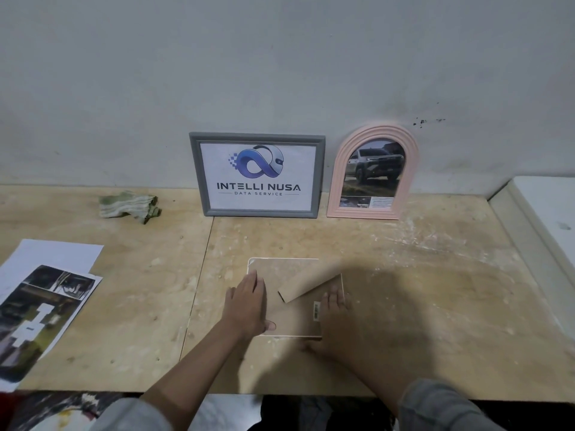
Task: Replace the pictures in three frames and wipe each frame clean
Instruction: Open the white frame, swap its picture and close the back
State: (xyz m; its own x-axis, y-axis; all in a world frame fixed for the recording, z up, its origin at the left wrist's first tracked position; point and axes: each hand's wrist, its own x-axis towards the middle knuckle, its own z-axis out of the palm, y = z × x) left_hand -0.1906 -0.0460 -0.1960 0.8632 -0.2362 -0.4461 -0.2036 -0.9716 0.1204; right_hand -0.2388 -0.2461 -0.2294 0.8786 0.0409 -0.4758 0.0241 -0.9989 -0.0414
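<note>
Bare forearms, grey sleeves (435,405) pushed up — no rings

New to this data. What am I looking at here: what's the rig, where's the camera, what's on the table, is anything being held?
There is no robot here: a person works with bare hands. The single picture comes from a wide-angle camera on the person's head, looking down at a plywood table.

A small frame lies face down in front of them, its brown backing up and its fold-out stand showing. The left hand rests flat on it; the right hand presses its right edge. Neither hand lifts anything.

Against the wall lean a grey frame with a logo print and a pink arched frame with a truck photo. A green cloth lies at the left, and loose printed pictures nearer the person.
</note>
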